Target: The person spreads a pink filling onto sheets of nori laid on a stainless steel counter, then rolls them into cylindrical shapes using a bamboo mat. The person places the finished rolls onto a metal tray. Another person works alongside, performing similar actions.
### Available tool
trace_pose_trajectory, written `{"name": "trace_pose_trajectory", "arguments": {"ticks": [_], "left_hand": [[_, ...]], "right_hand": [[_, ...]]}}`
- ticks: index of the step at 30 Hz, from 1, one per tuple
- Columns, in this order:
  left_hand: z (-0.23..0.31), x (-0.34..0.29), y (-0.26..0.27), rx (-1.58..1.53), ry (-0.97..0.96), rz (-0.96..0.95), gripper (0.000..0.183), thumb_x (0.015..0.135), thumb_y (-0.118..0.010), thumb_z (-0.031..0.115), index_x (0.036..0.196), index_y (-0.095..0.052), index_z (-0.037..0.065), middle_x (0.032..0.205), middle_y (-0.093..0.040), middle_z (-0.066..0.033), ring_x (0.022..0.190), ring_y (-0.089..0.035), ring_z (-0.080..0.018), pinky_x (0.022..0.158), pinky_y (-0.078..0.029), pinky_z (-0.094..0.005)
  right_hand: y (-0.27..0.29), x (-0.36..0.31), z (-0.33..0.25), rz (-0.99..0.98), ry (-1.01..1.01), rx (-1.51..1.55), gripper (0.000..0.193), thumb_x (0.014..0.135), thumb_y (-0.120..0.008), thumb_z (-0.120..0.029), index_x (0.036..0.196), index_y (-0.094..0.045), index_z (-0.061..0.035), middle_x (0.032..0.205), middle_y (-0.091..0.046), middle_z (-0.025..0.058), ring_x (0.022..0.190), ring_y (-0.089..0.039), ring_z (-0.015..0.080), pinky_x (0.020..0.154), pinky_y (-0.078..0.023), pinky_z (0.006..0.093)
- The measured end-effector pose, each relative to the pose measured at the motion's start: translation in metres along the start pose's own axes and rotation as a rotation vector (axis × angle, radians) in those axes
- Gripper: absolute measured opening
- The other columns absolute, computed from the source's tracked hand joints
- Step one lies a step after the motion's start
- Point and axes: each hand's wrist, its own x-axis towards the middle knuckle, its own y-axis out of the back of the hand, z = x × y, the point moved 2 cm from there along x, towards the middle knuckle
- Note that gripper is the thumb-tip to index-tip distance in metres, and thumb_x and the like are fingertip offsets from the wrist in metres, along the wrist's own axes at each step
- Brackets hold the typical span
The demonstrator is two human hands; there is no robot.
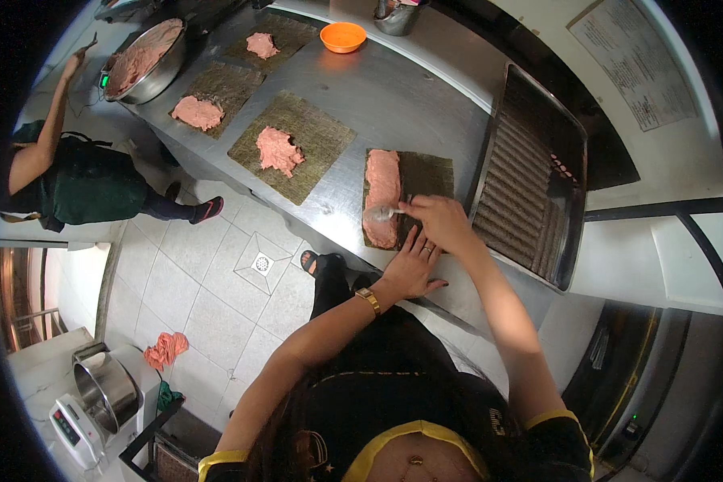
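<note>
In front of me a dark green nori sheet point(426, 178) lies on the steel table. A band of pink paste point(382, 175) covers its left side from far to near edge. My right hand point(438, 218) grips a spoon point(380, 213), whose bowl rests on the paste near its closer end. Flat on the near part of the sheet lies my left hand point(414, 267), fingers stretched out, holding nothing. To the left another nori sheet point(317, 140) carries a rough mound of pink paste point(279, 152) at its middle.
Farther left are two more nori sheets with paste and a steel bowl point(147, 68) of pink paste. An orange bowl point(343, 37) stands at the back. On the right sits a metal tray point(516, 185) lined with long dark rolls. A co-worker point(96, 181) stands beyond the table's left end.
</note>
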Motion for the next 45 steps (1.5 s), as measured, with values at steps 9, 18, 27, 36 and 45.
{"name": "trace_pose_trajectory", "arguments": {"ticks": [9,18,27,36,45], "left_hand": [[-0.001,0.000,0.004,0.009,0.016,0.052,0.089,0.089,-0.041,0.064,0.144,-0.031,-0.006,0.153,-0.022,-0.0255,0.143,-0.016,-0.0419,0.116,-0.009,-0.0548],[0.001,0.002,0.000,0.019,0.030,-0.090,0.088,0.090,-0.040,0.065,0.140,-0.035,-0.008,0.142,-0.039,-0.0305,0.140,-0.024,-0.0441,0.115,-0.009,-0.0589],[0.001,0.003,0.002,0.029,0.028,0.026,0.090,0.090,-0.039,0.065,0.144,-0.029,-0.007,0.154,-0.021,-0.0247,0.144,-0.015,-0.0405,0.116,-0.009,-0.0562],[0.001,0.003,0.004,0.029,0.036,-0.029,0.087,0.092,-0.037,0.063,0.143,-0.031,-0.007,0.152,-0.025,-0.0263,0.143,-0.017,-0.0415,0.116,-0.008,-0.0569],[0.001,0.001,-0.002,0.010,0.028,-0.010,0.088,0.092,-0.033,0.065,0.143,-0.032,-0.008,0.150,-0.027,-0.0281,0.142,-0.019,-0.0429,0.115,-0.006,-0.0579]], "right_hand": [[0.027,0.043,0.017,0.148,-0.087,0.022,0.038,0.083,-0.051,-0.003,0.115,-0.068,-0.0162,0.097,-0.065,0.0074,0.084,-0.064,0.0296,0.071,-0.052,0.0398],[0.001,-0.026,0.009,-0.022,0.014,0.033,0.039,0.082,-0.053,-0.004,0.116,-0.068,-0.0170,0.098,-0.065,0.0042,0.085,-0.064,0.0257,0.072,-0.053,0.0378],[-0.001,0.036,0.046,0.086,-0.020,-0.070,0.039,0.085,-0.049,-0.009,0.119,-0.066,-0.0178,0.101,-0.065,0.0063,0.091,-0.065,0.0271,0.078,-0.054,0.0392],[0.016,0.007,0.031,0.040,0.051,-0.023,0.043,0.082,-0.052,-0.006,0.121,-0.065,-0.0182,0.106,-0.064,0.0054,0.096,-0.064,0.0252,0.079,-0.054,0.0391],[-0.004,0.019,0.027,-0.005,0.095,-0.055,0.040,0.082,-0.052,-0.005,0.117,-0.068,-0.0186,0.089,-0.062,0.0040,0.083,-0.063,0.0242,0.071,-0.053,0.0369]]}}
